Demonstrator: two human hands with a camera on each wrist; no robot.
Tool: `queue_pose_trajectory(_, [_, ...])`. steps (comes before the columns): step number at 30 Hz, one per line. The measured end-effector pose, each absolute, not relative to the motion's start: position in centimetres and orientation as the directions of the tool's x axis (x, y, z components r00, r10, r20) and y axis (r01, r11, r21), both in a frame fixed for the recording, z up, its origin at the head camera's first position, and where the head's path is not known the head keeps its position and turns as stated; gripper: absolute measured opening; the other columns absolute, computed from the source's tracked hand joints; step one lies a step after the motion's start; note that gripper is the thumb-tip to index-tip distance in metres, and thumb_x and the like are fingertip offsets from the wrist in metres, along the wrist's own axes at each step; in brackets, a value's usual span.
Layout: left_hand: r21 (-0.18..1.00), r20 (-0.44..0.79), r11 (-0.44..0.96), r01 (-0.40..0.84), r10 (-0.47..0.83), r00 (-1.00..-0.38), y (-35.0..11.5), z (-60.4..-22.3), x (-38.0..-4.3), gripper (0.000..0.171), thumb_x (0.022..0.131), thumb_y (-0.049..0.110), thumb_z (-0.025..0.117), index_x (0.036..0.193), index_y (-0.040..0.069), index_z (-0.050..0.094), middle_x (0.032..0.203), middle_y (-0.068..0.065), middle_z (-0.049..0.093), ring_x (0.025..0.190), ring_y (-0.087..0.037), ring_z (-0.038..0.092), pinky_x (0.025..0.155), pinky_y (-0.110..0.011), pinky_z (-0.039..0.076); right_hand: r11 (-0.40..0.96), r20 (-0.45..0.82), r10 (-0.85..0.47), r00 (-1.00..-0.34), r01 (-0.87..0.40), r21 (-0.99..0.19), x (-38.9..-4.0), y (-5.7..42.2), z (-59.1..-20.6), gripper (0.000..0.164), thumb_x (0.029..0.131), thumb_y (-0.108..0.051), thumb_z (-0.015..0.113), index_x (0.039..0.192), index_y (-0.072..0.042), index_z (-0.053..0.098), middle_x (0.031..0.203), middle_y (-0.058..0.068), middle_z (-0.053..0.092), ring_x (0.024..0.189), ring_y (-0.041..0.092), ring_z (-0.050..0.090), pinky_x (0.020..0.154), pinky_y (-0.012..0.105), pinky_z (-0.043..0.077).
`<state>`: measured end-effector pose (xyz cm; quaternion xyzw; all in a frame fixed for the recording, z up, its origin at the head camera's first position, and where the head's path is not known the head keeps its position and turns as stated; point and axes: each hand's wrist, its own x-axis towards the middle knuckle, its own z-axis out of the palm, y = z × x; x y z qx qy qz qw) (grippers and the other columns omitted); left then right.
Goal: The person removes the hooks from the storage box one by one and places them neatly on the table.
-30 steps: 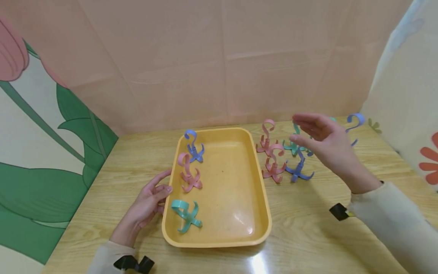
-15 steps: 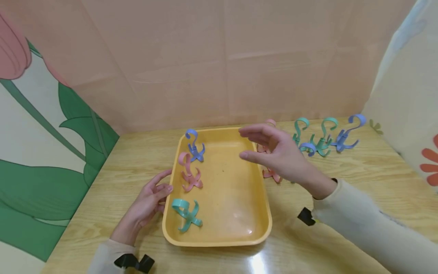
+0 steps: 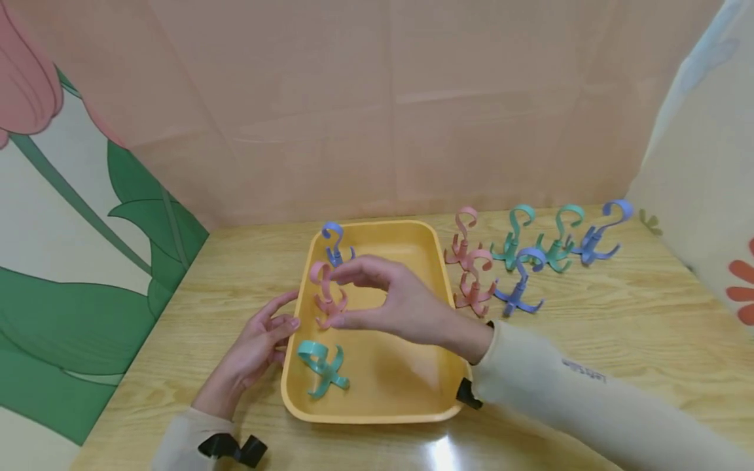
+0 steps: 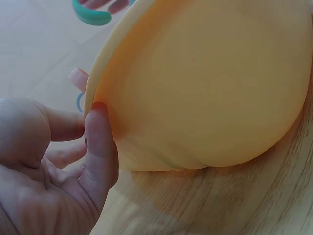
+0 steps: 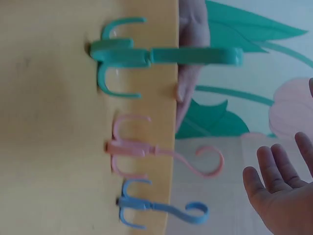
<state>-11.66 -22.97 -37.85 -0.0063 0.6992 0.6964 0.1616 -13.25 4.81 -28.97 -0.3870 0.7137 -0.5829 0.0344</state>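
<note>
Left hand pinches yellow tray | right hand hovers open-fingered, hiding blue hook's foot from head view | pink hook, green hook alongside | six more hooks crowd rightward

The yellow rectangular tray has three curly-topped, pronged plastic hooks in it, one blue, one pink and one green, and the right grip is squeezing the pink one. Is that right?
Not quite: the right grip isn't squeezing the pink curly hook. The right wrist view shows a gap between them. The blue curly hook, the pink one and the green curly hook are in the yellow tray.
</note>
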Motion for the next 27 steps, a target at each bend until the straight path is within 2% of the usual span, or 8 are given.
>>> queue_pose_trajectory(7, [0.972, -0.234, 0.019, -0.236, 0.226, -0.945, -23.0, -37.9, -11.7, 0.06, 0.105, 0.011, 0.053, 0.159, 0.017, 0.027, 0.106, -0.013, 0.061, 0.078, -0.018, 0.068, 0.052, -0.025, 0.054, 0.064, 0.281, -0.676, -0.681, -0.435, -0.898, -11.7, 2.4, -29.6, 0.052, 0.08, -0.019, 0.088, 0.127, -0.016, 0.066, 0.124, -0.006, 0.064, 0.116, 0.013, 0.059, 0.101, 0.039, 0.047])
queue_pose_trajectory(12, [0.973, -0.225, 0.009, -0.23, 0.239, -0.945, -23.0, -37.8, -11.6, 0.061, 0.105, 0.013, 0.054, 0.159, 0.016, 0.026, 0.109, -0.013, 0.06, 0.079, -0.017, 0.067, 0.054, -0.025, 0.054, 0.061, 0.283, -0.712, -0.643, -0.458, -0.887, -11.4, 1.2, -29.7, 0.053, 0.079, -0.02, 0.088, 0.127, -0.015, 0.066, 0.122, -0.009, 0.065, 0.112, 0.008, 0.059, 0.096, 0.036, 0.05])
queue_pose_trajectory(17, [0.976, -0.213, 0.005, -0.219, 0.253, -0.944, -23.1, -37.8, -11.6, 0.06, 0.106, 0.012, 0.052, 0.159, 0.016, 0.025, 0.124, -0.015, 0.061, 0.084, -0.017, 0.068, 0.057, -0.025, 0.055, 0.053, 0.285, -0.742, -0.607, -0.478, -0.877, -11.7, 0.3, -30.0, 0.052, 0.079, -0.019, 0.088, 0.126, -0.015, 0.066, 0.122, -0.01, 0.066, 0.113, 0.008, 0.06, 0.095, 0.031, 0.05])
queue_pose_trajectory(21, [0.975, -0.216, 0.012, -0.22, 0.255, -0.943, -23.3, -37.7, -11.6, 0.061, 0.105, 0.004, 0.047, 0.159, 0.017, 0.025, 0.135, -0.013, 0.06, 0.086, -0.017, 0.069, 0.057, -0.024, 0.053, 0.081, 0.252, -0.776, -0.578, -0.488, -0.869, -12.1, -0.2, -30.3, 0.052, 0.081, -0.022, 0.087, 0.127, -0.013, 0.066, 0.12, -0.004, 0.069, 0.113, 0.012, 0.062, 0.096, 0.03, 0.048])
queue_pose_trajectory(27, [0.975, -0.221, 0.02, -0.223, 0.257, -0.941, -23.3, -37.8, -11.6, 0.06, 0.105, 0.002, 0.045, 0.159, 0.017, 0.025, 0.123, -0.006, 0.067, 0.084, -0.014, 0.067, 0.055, -0.023, 0.051, 0.088, 0.215, -0.811, -0.544, -0.478, -0.874, -12.2, -0.9, -30.6, 0.049, 0.083, -0.016, 0.085, 0.127, -0.007, 0.065, 0.12, 0.004, 0.069, 0.104, 0.009, 0.064, 0.095, 0.028, 0.05])
